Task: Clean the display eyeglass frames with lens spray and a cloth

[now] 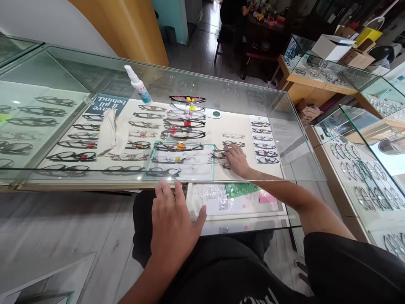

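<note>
My right hand (236, 160) reaches into the glass display case, among a short column of eyeglasses near its front. Its fingers are bent onto a dark-framed pair of glasses (217, 154), and the palm hides part of the frames. Just behind the fingers lies another dark pair (233, 144), with a pale-framed pair (233, 135) farther back. My left hand (172, 219) is held at the front edge of the case, fingers spread, holding nothing. Beyond its fingertips, several glasses rest on a teal-edged sheet (202, 173).
A white spray bottle (139, 86) and a pale cloth (108, 133) are among rows of glasses. Below the case front, a pulled-out drawer (202, 228) holds papers. More glass cases (357, 169) stand at right, with boxes (332, 47) on top. A person (232, 12) sits far back.
</note>
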A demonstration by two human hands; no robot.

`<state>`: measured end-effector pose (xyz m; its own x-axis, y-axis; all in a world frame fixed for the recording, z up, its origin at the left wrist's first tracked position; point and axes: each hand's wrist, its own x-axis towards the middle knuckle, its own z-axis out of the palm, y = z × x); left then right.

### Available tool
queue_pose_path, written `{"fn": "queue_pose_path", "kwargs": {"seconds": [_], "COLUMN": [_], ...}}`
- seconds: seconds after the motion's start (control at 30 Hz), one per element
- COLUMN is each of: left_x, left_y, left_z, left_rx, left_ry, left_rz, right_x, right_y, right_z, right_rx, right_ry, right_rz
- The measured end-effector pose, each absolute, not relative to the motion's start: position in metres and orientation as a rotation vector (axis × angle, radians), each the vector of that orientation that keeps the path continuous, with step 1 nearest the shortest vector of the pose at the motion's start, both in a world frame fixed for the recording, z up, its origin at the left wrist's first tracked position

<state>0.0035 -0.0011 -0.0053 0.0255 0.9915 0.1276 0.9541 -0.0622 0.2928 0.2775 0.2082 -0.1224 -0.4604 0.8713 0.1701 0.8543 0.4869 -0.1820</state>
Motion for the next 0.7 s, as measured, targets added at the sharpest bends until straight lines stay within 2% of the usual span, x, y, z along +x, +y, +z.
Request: {"fn": "queue_pose_path", "kwargs": {"seconds": [0.33,0.53,0.7], "left_x": [-0.005,-0.014,-0.024], "left_y": [-0.004,-0.011,-0.019], "left_z": [-0.018,-0.026,-0.031], "left_rx": [2.301,2.317,2.262], "left_ry": [2.009,2.047,2.041], "left_rz": [0.438,0.361,0.275], "right_x": [0.297,0.320,0.335], "right_y": [0.325,0.395,0.418], "right_z": [-0.132,-0.121,-0.134], "right_rx": [-1.687,-1.703,-1.729], "right_ry": [-2.228,-2.434,-2.481], "right_rz": [-0.084,-0.089,-0.029]}}
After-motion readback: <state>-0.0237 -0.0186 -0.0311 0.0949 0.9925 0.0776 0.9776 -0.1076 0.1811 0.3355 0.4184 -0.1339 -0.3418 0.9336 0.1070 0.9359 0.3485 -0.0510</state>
